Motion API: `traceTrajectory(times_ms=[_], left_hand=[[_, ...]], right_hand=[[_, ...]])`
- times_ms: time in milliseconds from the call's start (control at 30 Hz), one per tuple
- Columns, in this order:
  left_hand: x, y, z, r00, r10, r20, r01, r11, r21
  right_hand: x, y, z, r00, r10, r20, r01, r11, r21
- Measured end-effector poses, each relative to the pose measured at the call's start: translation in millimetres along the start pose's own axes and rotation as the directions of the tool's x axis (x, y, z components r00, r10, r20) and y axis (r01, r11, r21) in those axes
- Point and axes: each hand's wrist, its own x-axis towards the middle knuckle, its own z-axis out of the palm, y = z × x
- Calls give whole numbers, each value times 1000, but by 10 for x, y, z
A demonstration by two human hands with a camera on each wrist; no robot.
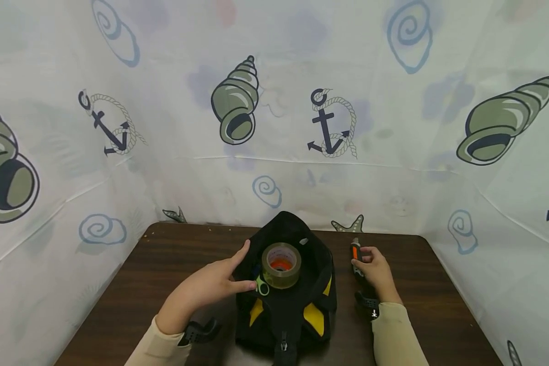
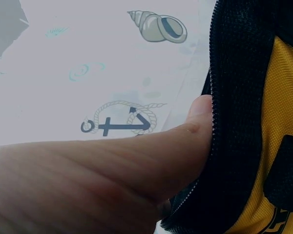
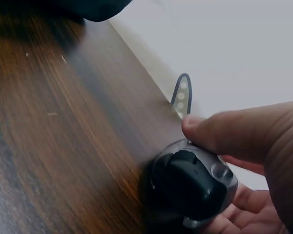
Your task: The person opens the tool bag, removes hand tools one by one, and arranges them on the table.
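Observation:
A black and yellow zippered bag [image 1: 297,305] sits at the table's middle, its mouth gaping upward. Inside the mouth are a roll of packing tape [image 1: 281,267] and scissors [image 1: 263,286] with a pale green handle. My left hand [image 1: 210,282] rests on the bag's left rim, index finger and thumb straight and spread; its other fingers are hidden. In the left wrist view, the thumb touches the zipper edge [image 2: 212,126]. To the right of the bag, my right hand [image 1: 376,269] pinches a short black tool [image 1: 357,256] with an orange strip and grey tip, its exact kind unclear.
The dark wooden table [image 1: 187,249] has rounded back corners. A white cloth [image 1: 174,152] printed with shells and anchors hangs behind it and along both sides. A zipper pull [image 1: 283,344] lies on the bag's near flap.

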Motion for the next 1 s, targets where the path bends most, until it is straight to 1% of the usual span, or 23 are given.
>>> traceTrajectory(times_ms=[133,267,367,433,600,700,833,900,1000], left_hand=[[12,9,19,1000,4,-4,-4,1000,8],[27,4,30,1000,7,-5,-6,1000,14],[31,-4,29,1000,7,-9,-7,1000,21],[30,-6,26,1000,12,-14,-11,1000,24],[25,7,14,1000,17,-15,-17,1000,21],[28,19,8,1000,11,-13,-11,1000,25],[32,30,0,1000,-5,-14,5,999,33],[28,27,-1,1000,-5,-14,5,999,32],[19,13,5,1000,1,-15,0,1000,24]], right_hand=[[-14,20,-18,1000,-5,-10,5,999,-32],[-31,10,-41,999,27,20,-26,999,-29],[-25,-5,-46,999,30,38,-29,999,-16],[-19,-11,-46,1000,8,30,-7,1000,-20],[-10,-13,-40,999,-49,2,49,996,-74],[-19,-11,-42,998,-59,6,59,994,-95],[-28,-7,-40,998,-63,11,63,993,-96],[-32,-26,-48,998,-67,-7,66,993,-95],[-40,-79,-90,994,-97,-58,91,990,-106]])
